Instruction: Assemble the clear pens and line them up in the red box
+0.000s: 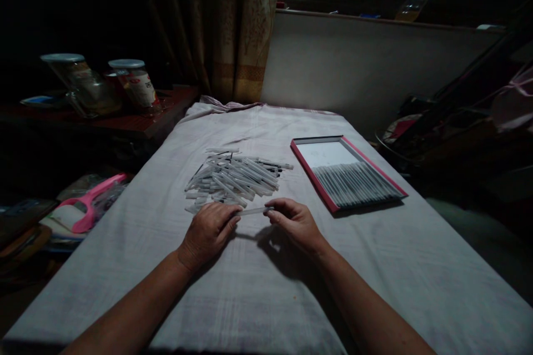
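Note:
A thin clear pen [255,211] is held level between both hands, just above the white cloth. My left hand [208,233] pinches its left end with curled fingers. My right hand [295,223] pinches its right end the same way. Right behind the hands lies a loose pile of similar pens [235,176]. To the right sits a red-edged flat box [315,177] with a row of pens [356,182] laid side by side in its near half.
The white cloth covers a long table [266,288]. On a dark side table at the left stand two lidded jars [87,86]. A pink tool [89,205] lies lower left. A curtain [233,28] hangs behind; dark clutter fills the right side.

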